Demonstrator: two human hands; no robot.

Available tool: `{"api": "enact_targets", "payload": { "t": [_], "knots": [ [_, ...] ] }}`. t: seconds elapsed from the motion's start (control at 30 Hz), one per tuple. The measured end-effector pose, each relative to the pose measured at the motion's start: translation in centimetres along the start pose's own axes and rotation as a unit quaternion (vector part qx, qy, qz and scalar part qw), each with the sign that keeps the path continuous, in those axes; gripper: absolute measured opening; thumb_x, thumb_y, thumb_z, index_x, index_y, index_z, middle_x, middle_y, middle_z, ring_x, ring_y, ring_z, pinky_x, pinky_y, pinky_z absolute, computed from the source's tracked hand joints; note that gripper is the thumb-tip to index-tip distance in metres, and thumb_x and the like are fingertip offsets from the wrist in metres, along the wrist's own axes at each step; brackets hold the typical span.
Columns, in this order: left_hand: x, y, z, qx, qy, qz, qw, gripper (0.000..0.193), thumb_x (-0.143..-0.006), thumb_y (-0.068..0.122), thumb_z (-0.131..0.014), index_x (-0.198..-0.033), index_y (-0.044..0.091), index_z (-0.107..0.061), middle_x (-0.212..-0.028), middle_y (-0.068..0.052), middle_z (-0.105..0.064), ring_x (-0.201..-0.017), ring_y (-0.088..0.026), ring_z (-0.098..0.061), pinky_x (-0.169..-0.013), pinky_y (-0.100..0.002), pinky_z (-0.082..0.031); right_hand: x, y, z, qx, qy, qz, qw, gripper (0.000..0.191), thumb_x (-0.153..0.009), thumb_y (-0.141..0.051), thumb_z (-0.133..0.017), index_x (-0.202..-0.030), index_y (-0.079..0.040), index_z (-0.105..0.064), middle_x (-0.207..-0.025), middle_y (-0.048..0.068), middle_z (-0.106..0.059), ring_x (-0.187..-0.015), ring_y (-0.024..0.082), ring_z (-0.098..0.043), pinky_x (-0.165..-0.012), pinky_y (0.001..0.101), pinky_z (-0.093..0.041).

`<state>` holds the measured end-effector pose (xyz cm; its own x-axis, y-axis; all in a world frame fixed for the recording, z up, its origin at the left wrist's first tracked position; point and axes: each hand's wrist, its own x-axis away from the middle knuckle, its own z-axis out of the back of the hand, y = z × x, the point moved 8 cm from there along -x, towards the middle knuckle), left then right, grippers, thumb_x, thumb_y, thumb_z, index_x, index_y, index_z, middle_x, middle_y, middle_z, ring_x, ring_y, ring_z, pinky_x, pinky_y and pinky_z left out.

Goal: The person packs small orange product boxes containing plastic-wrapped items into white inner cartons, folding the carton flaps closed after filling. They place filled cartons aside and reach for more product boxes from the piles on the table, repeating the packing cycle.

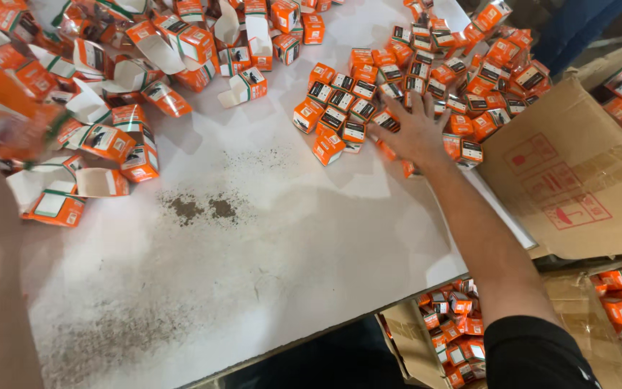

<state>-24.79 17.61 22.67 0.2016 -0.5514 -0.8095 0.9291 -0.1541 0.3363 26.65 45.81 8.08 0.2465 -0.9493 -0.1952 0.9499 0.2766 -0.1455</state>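
You are at a packing bench in a small workshop or warehouse. The landmark is the worn white tabletop (253,238), stained with dark grit near its middle. Across its far side lie heaps of small closed orange cartons (426,79), and at its far left corner, open unfolded ones (131,72). Off its right edge lean brown corrugated shipping boxes (570,173), and below its near edge another (412,338) holds more cartons.

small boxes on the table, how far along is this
Done: many closed boxes lie heaped at the right, more in a carton below the table. In hand: right hand rests flat on that heap; left hand is blurred around an orange box. Left: open boxes at the left.
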Motion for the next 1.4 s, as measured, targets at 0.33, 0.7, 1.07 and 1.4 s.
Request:
{"api": "enact_targets", "payload": {
  "t": [0.33, 0.7, 1.07, 1.4],
  "knots": [
    [11.6, 10.9, -0.4, 0.217, -0.205, 0.067, 0.952, 0.027, -0.081, -0.013, -0.066, -0.102, 0.005, -0.068, -0.102, -0.01, -0.067, -0.091, -0.025, -0.072, -0.078, -0.033, -0.059, 0.7, -16.3, -1.6, -0.035, 0.11, 0.42, 0.9, 0.048, -0.098, -0.044, -0.065, -0.137, -0.018, -0.066, -0.156, 0.021, -0.042, -0.147, 0.046, -0.03, -0.115, 0.0769, -0.014],
    [22.7, 8.0, -1.7, 0.15, -0.073, 0.277, 0.946, 0.023, -0.092, -0.003, -0.065, -0.114, 0.003, -0.061, -0.105, -0.013, -0.066, -0.091, -0.024, -0.069, -0.078, -0.033, -0.057, -1.4, -34.4, -3.6, -0.255, 0.03, 0.491, 0.832, 0.015, -0.099, -0.024, -0.069, -0.102, -0.009, -0.071, -0.094, 0.009, -0.072, -0.091, 0.03, -0.07, -0.08, 0.0435, -0.055],
    [25.1, 8.1, -1.7, 0.15, -0.059, 0.351, 0.923, 0.025, -0.093, 0.0, -0.065, -0.118, 0.003, -0.062, -0.105, -0.013, -0.069, -0.089, -0.021, -0.071, -0.076, -0.032, -0.058, 10.1, -46.3, -3.9, -0.239, 0.046, 0.633, 0.735, 0.068, -0.071, -0.033, -0.089, -0.13, -0.016, -0.06, -0.126, 0.007, -0.054, -0.112, 0.032, -0.062, -0.106, 0.056, -0.044],
    [18.4, 13.0, -4.6, 0.067, -0.038, 0.121, 0.99, 0.083, -0.077, 0.026, -0.087, -0.145, -0.001, -0.046, -0.136, -0.029, -0.044, -0.116, -0.045, -0.056, -0.089, -0.051, -0.053, 13.4, -30.3, -0.1, -0.532, -0.104, 0.347, 0.765, 0.045, -0.094, -0.031, -0.073, -0.121, -0.004, -0.049, -0.108, 0.01, -0.06, -0.096, 0.02, -0.062, -0.084, 0.0332, -0.054]
  ]
}}
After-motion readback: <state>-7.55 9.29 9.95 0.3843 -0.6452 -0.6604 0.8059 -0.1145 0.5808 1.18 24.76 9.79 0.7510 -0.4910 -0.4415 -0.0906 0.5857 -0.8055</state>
